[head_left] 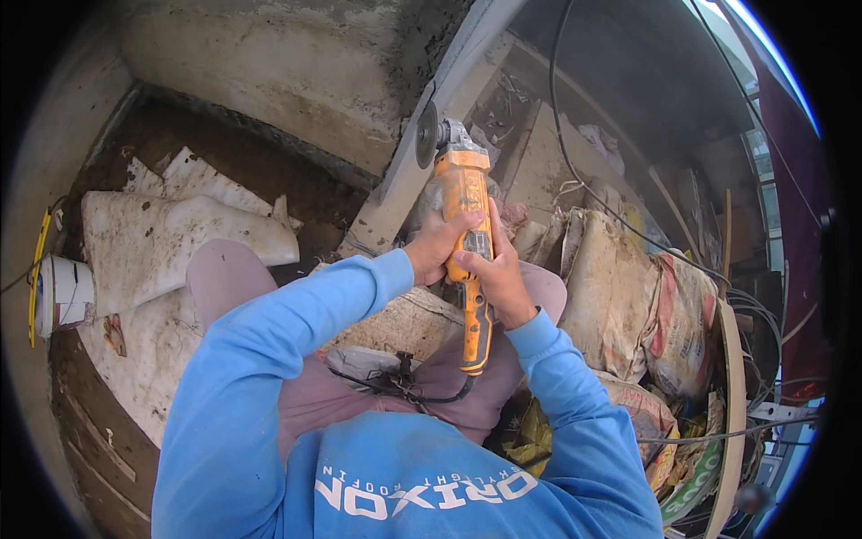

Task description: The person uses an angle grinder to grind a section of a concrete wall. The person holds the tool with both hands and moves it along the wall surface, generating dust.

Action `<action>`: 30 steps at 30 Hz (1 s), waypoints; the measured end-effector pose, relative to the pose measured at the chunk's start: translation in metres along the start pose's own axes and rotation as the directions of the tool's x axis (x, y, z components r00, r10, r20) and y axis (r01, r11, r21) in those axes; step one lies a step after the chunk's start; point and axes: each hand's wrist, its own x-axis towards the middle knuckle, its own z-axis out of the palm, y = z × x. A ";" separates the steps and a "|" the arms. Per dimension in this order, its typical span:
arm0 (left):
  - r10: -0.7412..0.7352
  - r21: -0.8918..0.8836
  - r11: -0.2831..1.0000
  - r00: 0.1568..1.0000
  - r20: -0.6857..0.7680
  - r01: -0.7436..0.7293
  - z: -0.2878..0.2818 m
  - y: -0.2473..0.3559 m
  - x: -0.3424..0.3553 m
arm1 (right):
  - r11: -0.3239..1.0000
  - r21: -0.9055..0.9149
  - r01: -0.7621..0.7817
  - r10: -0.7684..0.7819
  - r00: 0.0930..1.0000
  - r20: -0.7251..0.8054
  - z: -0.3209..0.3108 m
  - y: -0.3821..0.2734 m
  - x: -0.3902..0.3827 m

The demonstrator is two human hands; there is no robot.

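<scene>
Both my hands grip a yellow-and-black angle grinder (466, 184), held lengthwise in front of me. My left hand (437, 244) wraps the left side of its body, while my right hand (496, 274) closes round the right side, thumb across the casing. The dark grinding disc (427, 135) at the far end stands beside the edge of a grey concrete post (422, 135); whether they touch I cannot tell. A black cord (455, 395) leaves the handle's near end and runs across my lap.
Stained white sheets (180, 234) lie on the floor at left, near a white bucket (70, 292) and a yellow spirit level (39, 269). Filled sacks (615, 292) crowd the right side. A black cable (620, 216) hangs across the upper right, and a concrete wall (269, 72) rises ahead.
</scene>
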 end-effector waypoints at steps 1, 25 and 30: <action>-0.002 -0.011 1.000 1.000 -0.013 0.002 0.001 -0.001 -0.001 | 1.000 0.014 -0.005 0.005 1.000 -0.001 0.001 0.000 -0.001; 0.050 0.008 0.999 0.997 0.065 -0.050 0.016 0.024 0.010 | 0.987 0.007 0.163 -0.162 0.986 -0.045 -0.005 -0.019 0.011; 0.044 -0.013 0.999 0.996 0.081 -0.043 0.017 0.028 0.011 | 0.987 -0.003 0.160 -0.160 0.986 -0.051 -0.006 -0.022 0.012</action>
